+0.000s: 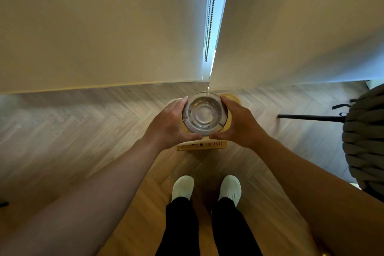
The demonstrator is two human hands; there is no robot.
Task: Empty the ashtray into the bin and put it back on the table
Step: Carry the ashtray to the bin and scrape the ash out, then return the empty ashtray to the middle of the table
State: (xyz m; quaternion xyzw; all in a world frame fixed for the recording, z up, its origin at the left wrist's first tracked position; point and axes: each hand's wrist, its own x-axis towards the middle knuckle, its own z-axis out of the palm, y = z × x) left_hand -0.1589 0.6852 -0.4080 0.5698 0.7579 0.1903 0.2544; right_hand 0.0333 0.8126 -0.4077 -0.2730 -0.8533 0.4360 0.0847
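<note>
Left hand [169,123] cups the left rim of the ashtray [205,113], fingers curled round the far edge, thumb along the near edge. Right hand [239,121] mirrors it on the right rim, thumb tip nearly touching the left thumb at the near side. Both hands closed on the ashtray, holding it level, open side up. Ashtray is round, metallic, with concentric rings inside; bowl looks empty apart from a few tiny specks. It is held in the air directly over the bin [207,144], a yellowish cardboard box on the floor with printed symbols on its near face; mostly hidden by ashtray and hands. Floor [83,122] is herringbone wood. White shoes [184,187] and black trousers below. Blinds [104,27] behind, bead chain [210,16] in the gap. Grey woven chair [365,137] at right.
</note>
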